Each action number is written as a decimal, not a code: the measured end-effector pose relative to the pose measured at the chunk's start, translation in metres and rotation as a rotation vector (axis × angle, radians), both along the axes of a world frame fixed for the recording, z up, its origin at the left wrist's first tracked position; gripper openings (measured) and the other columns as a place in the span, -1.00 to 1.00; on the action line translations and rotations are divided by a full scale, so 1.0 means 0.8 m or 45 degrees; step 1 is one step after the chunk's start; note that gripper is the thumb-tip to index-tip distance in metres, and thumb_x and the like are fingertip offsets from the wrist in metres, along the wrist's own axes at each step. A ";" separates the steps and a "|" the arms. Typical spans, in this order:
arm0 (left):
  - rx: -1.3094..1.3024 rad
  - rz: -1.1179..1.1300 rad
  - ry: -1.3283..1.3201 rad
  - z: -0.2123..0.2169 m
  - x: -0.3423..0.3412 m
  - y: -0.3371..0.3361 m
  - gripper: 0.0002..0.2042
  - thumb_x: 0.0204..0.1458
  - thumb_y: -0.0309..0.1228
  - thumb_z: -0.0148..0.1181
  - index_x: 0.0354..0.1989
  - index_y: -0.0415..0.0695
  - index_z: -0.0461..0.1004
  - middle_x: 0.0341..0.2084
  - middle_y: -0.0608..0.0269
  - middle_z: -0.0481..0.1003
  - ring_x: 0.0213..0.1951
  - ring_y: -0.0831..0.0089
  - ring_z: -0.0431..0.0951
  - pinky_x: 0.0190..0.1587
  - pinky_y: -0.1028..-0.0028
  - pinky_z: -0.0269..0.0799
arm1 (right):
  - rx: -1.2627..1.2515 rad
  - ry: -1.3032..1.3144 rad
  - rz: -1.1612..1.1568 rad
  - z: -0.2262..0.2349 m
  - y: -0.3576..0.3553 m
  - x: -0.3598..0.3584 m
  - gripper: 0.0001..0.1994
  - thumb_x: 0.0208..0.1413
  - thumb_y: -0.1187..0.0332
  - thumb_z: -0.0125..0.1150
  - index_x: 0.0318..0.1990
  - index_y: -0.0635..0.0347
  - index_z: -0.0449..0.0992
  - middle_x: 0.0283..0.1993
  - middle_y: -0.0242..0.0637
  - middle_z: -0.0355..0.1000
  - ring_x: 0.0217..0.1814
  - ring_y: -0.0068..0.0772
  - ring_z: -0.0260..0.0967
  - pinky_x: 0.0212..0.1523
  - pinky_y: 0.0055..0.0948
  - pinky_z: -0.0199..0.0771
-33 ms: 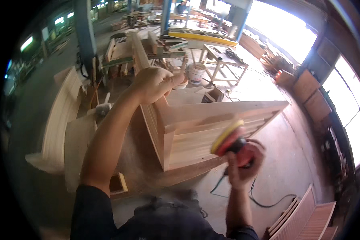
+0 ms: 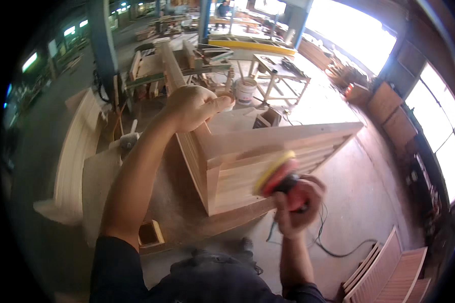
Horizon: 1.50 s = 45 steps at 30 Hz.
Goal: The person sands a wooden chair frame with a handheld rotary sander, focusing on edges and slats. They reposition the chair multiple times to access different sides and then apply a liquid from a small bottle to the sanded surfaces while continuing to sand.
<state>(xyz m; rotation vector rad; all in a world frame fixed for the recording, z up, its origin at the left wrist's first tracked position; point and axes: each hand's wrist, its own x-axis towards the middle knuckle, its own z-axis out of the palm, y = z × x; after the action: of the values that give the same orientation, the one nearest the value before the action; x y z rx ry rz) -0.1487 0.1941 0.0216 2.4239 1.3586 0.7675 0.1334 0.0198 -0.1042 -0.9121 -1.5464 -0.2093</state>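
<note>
Workshop view from the head camera, looking down on a large slatted wooden frame [image 2: 268, 166] that stood on the concrete floor [image 2: 359, 212] in front of the person. The left hand [image 2: 194, 107] rested on the upper corner of the frame, its grip closed around the top edge, steadying the piece. The right hand [image 2: 298, 204] held a red sander [image 2: 283, 184] with a yellow pad, its grip clamped on the tool's body; the pad stood tilted, just beside the near slatted face, and whether it touched the wood could not be told through the blur. A dark cord [image 2: 338, 247] trailed from the tool across the floor.

The step in hand appeared to be smoothing the near face of the frame. The next move would probably call for laying the pad flat on the slats while the left hand braced the frame against the push, with the cord kept away from the pad.

Around the work: a small open wooden box [image 2: 149, 235] lay on the floor by the left elbow, long planks [image 2: 73, 156] lay to the left, slatted panels [image 2: 389, 267] leaned at lower right, and a white bucket [image 2: 246, 91] stood beyond the frame, beside a wooden counter [image 2: 278, 68]. Bright windows [image 2: 440, 126] lit the right side of the room.
</note>
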 end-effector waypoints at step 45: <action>0.009 -0.241 -0.475 -0.031 -0.012 0.015 -0.47 0.33 -0.07 0.23 -0.67 -0.12 0.42 -0.77 0.46 0.36 -0.64 0.68 0.35 -0.54 0.51 0.20 | -0.092 0.472 0.079 -0.018 -0.031 -0.215 -0.59 -0.14 0.39 0.61 -0.09 -0.01 0.58 -0.02 -0.15 0.43 -0.11 -0.12 0.54 -0.18 -0.28 0.58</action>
<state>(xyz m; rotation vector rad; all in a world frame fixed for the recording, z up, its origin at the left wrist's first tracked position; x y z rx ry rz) -0.1581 0.2060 -0.0035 2.2265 0.9715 1.1036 -0.0390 -0.0053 -0.1184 -0.9005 -1.2412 0.0593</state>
